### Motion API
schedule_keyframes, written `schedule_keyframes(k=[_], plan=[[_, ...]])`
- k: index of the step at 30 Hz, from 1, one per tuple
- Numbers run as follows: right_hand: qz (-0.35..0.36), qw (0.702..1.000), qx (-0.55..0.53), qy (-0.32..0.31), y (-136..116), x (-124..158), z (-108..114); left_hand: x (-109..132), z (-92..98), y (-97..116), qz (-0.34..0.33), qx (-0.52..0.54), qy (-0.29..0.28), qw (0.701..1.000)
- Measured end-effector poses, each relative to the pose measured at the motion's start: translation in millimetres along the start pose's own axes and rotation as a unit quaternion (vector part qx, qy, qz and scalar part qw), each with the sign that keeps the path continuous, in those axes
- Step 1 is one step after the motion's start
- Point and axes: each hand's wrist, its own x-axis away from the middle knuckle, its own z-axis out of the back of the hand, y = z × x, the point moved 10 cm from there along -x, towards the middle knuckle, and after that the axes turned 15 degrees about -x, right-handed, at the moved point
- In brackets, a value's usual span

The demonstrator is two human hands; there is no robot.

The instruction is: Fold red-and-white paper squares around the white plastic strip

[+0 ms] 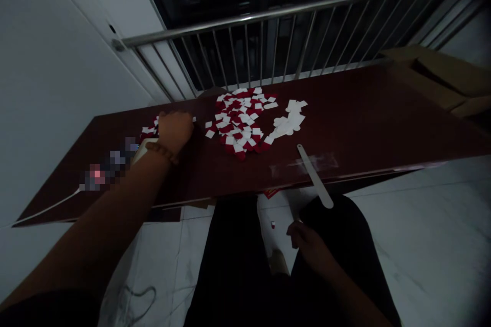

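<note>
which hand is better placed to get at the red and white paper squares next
Left, probably: the left hand lies on the dark red table beside the red and white paper squares, while the right hand sits low by the lap, below the table edge.

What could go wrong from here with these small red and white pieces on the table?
The loose red-and-white squares lie near the left hand, so a careless move might scatter them; one small piece lies on the floor. The pale flat stick overhangs the dark red table's edge above the right hand and could fall.
</note>
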Motion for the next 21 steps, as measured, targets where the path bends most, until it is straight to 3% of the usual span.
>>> schedule_keyframes(k=[5,9,12,13,14,15,17,19,21], plan=[[0.008,1.000,-0.004,-0.005,0.1,0.7,2.3,-3.3,2.9,2.1,-0.005,0.003,0.024,1.000],[0.012,1.000,-0.001,-0.001,1.2,-2.3,4.4,5.2,31.6,-12.2,0.035,0.011,0.041,0.998],[0.016,1.000,-0.007,-0.004,-4.9,-3.1,2.5,53.0,69.8,-11.0,0.088,0.071,0.073,0.991],[0.017,1.000,-0.012,-0.005,-9.4,-1.9,2.4,80.9,82.8,-10.0,0.136,0.146,0.109,0.974],[0.021,1.000,-0.018,0.000,-15.3,0.3,4.1,110.0,85.1,0.1,0.163,0.235,0.109,0.952],[0.021,0.999,-0.028,0.008,-21.4,3.6,7.4,138.4,77.2,19.2,0.176,0.330,0.072,0.925],[0.030,0.996,-0.078,0.028,-36.1,13.6,17.6,190.5,48.3,94.7,0.108,0.507,-0.094,0.850],[0.058,0.985,-0.153,0.050,-55.7,28.1,31.3,242.7,23.7,181.8,0.015,0.576,-0.277,0.769],[0.087,0.970,-0.221,0.046,-77.6,44.5,40.1,272.8,7.3,236.7,0.002,0.609,-0.357,0.708]])
